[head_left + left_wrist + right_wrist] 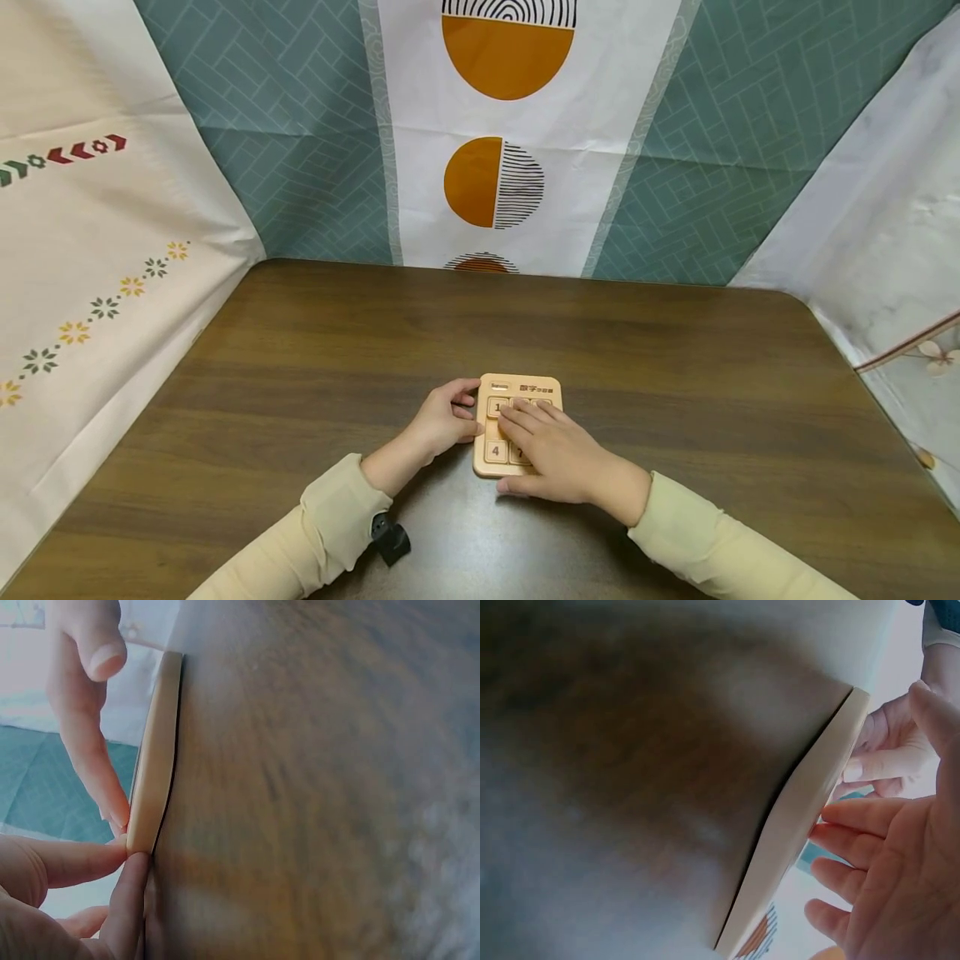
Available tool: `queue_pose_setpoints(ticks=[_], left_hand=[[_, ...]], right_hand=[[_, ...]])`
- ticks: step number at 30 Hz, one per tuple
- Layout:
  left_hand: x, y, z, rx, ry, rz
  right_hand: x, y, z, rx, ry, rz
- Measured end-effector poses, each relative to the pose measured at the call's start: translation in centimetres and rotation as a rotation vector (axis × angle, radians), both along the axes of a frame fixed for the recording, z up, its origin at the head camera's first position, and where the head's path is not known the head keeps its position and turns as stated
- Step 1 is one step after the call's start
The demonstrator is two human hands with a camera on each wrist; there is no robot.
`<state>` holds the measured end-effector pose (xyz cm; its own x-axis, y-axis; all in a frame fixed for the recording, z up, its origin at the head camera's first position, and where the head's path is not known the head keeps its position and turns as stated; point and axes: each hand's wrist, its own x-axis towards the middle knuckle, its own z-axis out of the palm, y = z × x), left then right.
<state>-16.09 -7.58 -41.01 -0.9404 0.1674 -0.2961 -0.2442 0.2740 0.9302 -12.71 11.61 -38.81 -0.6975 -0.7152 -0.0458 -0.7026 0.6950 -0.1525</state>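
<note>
A light wooden number slide puzzle (483,463) lies flat on the brown table, with dark printed characters along its top. Its 1 tile (497,407) and 4 tile (495,451) show at the left, with a vacant slot between them. My left hand (444,417) holds the puzzle's left edge with thumb and fingertips. Over the tiles my right hand (562,454) is spread, its fingertips on the upper rows and its thumb near the lower edge. Most other tiles are hidden beneath it. From the left wrist, the puzzle's side (159,742) appears edge-on against the tabletop.
The brown wooden table (337,333) extends around the puzzle on all sides. A patterned green and white cloth (315,150) hangs behind its far edge, with pale cloths at both sides. A small black device (390,540) sits by the left sleeve.
</note>
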Motion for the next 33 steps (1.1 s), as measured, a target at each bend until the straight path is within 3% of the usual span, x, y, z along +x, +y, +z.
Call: queue_pose_setpoints(ticks=[10,21,33], left_hand=[[-0.1,0.2,0.1,-0.03,0.009,-0.012],[0.0,0.3,0.2,-0.062,0.017,-0.013],[-0.1,0.2,0.1,-0.038,-0.003,-0.005]], right_hand=[[1.1,0.1,0.4,0.041,-0.062,0.008],[1.9,0.3,0.6,0.075,-0.074,0.045],[0.5,1.9,0.5,-0.028,-0.007,-0.018]])
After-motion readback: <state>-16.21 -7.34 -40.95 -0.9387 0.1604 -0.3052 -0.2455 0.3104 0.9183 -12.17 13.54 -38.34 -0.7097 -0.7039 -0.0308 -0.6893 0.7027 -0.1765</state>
